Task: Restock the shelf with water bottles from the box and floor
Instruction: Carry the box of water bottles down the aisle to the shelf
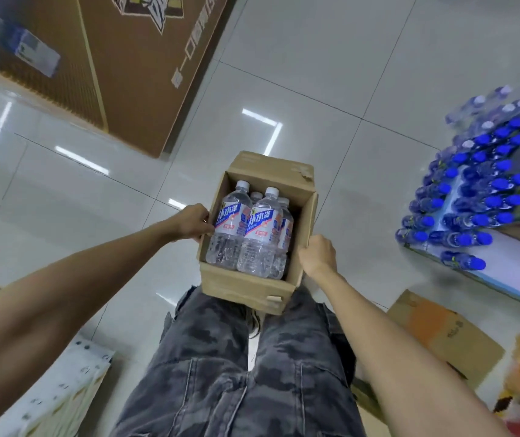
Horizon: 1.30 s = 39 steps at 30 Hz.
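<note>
Above the knees, the box point(254, 247) is gripped at both side walls: left hand point(190, 223) clenched on the left rim, right hand point(318, 254) on the right. Bottles point(246, 230) stand upright inside, between the hands. Off right, nearer the right hand, the shelf point(511, 257) is seen.

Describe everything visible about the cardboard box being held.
The cardboard box is plain brown, small and open at the top, with torn tape scraps on its flaps. It is held above the tiled floor, in front of the person's legs. The left hand grips its left rim, the right hand its right rim. Inside stand clear water bottles with white caps and blue-and-white labels; four caps show.
</note>
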Each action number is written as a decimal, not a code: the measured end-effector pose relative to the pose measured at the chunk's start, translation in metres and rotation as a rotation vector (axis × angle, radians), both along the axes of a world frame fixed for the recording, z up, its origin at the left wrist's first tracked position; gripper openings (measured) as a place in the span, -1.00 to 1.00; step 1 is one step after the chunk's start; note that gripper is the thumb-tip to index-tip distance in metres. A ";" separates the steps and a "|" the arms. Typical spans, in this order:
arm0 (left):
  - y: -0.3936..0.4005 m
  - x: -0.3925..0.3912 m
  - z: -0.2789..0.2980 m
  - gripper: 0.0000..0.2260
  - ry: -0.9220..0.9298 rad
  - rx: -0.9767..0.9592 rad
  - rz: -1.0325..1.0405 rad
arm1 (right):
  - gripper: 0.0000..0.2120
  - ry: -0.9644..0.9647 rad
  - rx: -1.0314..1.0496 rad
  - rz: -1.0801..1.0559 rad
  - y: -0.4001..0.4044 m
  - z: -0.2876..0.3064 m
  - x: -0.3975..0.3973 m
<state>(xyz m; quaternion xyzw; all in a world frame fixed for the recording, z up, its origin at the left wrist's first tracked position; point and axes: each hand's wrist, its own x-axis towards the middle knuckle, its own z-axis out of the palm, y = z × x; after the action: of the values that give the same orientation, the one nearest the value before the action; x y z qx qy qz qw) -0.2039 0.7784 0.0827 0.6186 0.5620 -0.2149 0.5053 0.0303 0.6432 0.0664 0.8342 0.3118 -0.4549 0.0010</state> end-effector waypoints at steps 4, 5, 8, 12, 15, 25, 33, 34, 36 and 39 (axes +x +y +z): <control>0.061 0.035 -0.010 -0.89 -0.041 -0.019 0.045 | -0.65 -0.044 -0.018 0.026 0.066 0.008 0.040; 0.078 0.044 -0.012 -0.87 -0.045 -0.027 0.048 | -0.68 -0.059 -0.019 0.025 0.084 0.009 0.050; 0.134 0.070 -0.017 -0.88 -0.077 -0.038 0.046 | -0.82 -0.110 -0.017 0.009 0.139 0.013 0.075; 0.216 0.108 -0.009 -0.93 -0.098 -0.019 0.004 | -0.81 -0.145 -0.023 -0.030 0.210 0.025 0.103; 0.284 0.139 0.002 -0.94 -0.104 -0.005 -0.040 | -0.81 -0.161 -0.019 -0.036 0.270 0.033 0.129; 0.484 0.226 0.016 -0.93 -0.105 0.028 -0.041 | -0.80 -0.151 0.063 -0.015 0.467 0.036 0.214; 0.626 0.279 0.014 -0.85 -0.109 0.030 0.023 | -0.68 -0.141 0.047 0.084 0.629 0.031 0.286; 0.643 0.284 0.012 -0.86 -0.111 0.024 0.037 | -0.67 -0.142 0.044 0.101 0.649 0.030 0.293; 0.682 0.294 0.006 -0.91 -0.109 -0.008 0.060 | -0.66 -0.149 0.023 0.112 0.691 0.027 0.306; 0.738 0.307 -0.001 -0.87 -0.100 -0.016 0.064 | -0.65 -0.148 0.026 0.101 0.748 0.025 0.318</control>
<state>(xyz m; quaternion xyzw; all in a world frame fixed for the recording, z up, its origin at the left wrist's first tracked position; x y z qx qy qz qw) 0.1033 1.5161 0.0819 0.6060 0.5538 -0.1718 0.5446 0.3484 1.3909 0.0917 0.8487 0.3584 -0.3872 0.0359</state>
